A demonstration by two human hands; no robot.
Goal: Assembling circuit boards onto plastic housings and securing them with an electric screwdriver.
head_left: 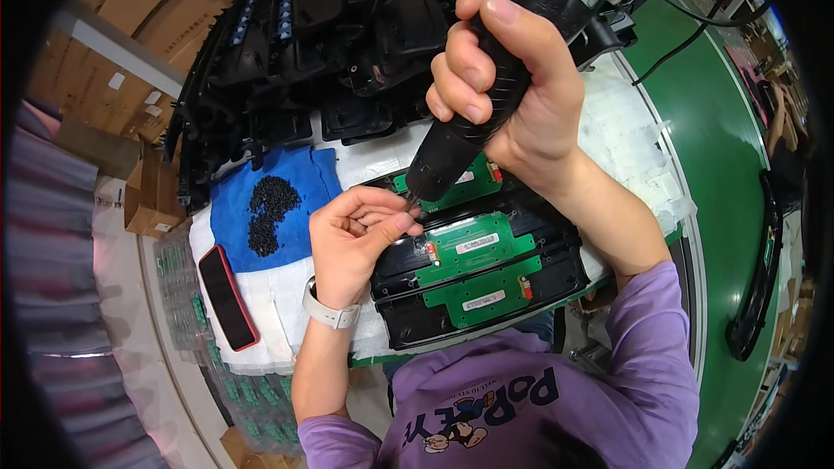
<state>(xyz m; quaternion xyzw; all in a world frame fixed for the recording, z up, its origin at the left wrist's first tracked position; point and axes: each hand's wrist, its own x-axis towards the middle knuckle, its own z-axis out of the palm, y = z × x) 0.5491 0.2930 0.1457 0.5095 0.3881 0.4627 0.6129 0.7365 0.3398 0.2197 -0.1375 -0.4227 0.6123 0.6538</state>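
My right hand (539, 78) is wrapped round a black electric screwdriver (443, 156), which slants down to the left. At its bit end, the fingers of my left hand (347, 230) are pinched together. Whatever sits between those fingertips is too small to make out. Just below and right of the tip, green circuit boards (482, 250) lie in long black plastic housings (560, 269), side by side. Each board carries a white label and a small red part. Left of my left hand, a heap of small black screws (272, 200) rests on a blue cloth (228, 243).
Black plastic housings (347, 61) are piled along the far side of the white-covered table (638, 156). A phone in a red case (228, 295) lies at the left edge. A black cable (695, 35) hangs at upper right. Cardboard boxes (104, 87) stand behind on the left.
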